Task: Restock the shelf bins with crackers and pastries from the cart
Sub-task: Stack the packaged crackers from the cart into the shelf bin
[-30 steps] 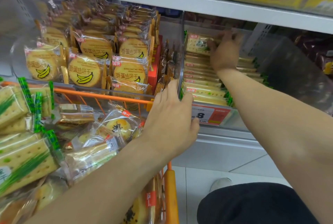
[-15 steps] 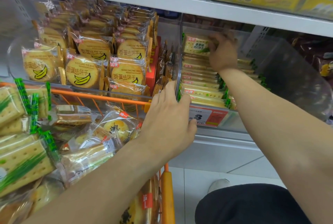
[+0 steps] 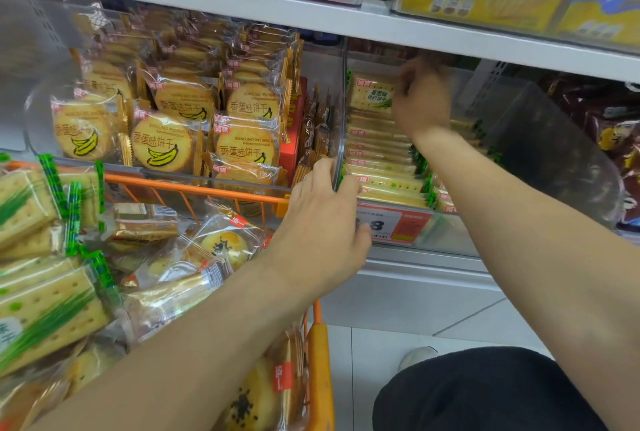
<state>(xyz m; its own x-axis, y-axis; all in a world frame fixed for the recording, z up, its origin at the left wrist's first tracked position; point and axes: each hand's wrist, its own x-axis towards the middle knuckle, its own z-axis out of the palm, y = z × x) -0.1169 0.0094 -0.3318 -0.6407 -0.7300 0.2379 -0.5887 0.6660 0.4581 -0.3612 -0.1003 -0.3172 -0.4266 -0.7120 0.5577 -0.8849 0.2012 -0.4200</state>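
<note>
Right hand [image 3: 420, 98] is deep in the clear bin [image 3: 540, 139], fingers curled and pinching the right edge of an upright cracker pack [image 3: 372, 94] at the back of the row, up close under the shelf [image 3: 311, 20] above. That arm stretches forward and up from the lower right, wrist roughly level with the top of the stack of flat cracker packs [image 3: 384, 177] lying below it in the same bin. Left hand [image 3: 323, 219] is on the bin's front left corner, fingers bent over the clear rim, thumb down against the price tag [image 3: 393, 226] on the front face; its forearm runs diagonally across the orange cart [image 3: 194, 188]. The cart sits just left of the bin and below it, loaded with more green-striped cracker packs [image 3: 45, 312] and wrapped pastries [image 3: 221, 243]. The neighbouring bin on the left is crowded with round banana biscuits [image 3: 162, 144], right up to a clear divider touching the left fingers. Open room shows inside the right part of the bin, beside the stack, and there is little gap between the right knuckles and the shelf overhead.
</note>
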